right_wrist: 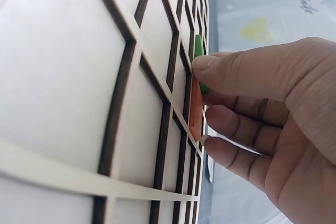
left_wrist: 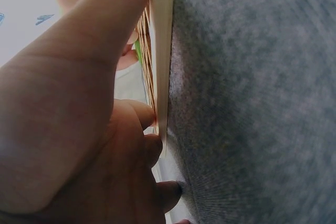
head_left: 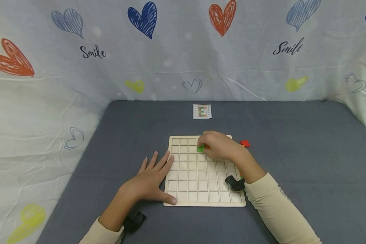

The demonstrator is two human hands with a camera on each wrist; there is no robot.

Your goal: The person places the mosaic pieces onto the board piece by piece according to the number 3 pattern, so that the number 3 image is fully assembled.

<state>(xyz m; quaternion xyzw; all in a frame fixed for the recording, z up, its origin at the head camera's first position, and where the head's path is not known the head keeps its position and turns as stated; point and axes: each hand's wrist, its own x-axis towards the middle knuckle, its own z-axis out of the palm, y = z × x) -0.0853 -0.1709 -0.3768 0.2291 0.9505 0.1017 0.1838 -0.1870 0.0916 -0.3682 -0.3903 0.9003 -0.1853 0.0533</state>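
Nearest the front edge of the desk (head_left: 292, 142), the left hand (head_left: 150, 178) lies flat with fingers spread, its fingertips and thumb resting on the left edge of the wooden grid board (head_left: 195, 189) and steadying it; it grips nothing. The left wrist view shows the same: fingers pressed against the board's pale rim on the grey cloth.

Further in, the right hand (head_left: 219, 145) reaches over the board's far right part and pinches a green square tile (head_left: 201, 148) between thumb and forefinger, at a cell in the second row from the far edge. The right wrist view shows the green tile (right_wrist: 198, 51) being seated, with an orange tile (right_wrist: 196, 109) already lying in the cell next to it.

Judging by the many bare cells, the filling has only begun: one orange tile is in and the green one is going in. A red tile (head_left: 245, 143) waits on the desk just off the board's far right corner. Near the desk's far edge lies a small pattern card (head_left: 202, 111) with a coloured figure, most of which looks yet to be built.
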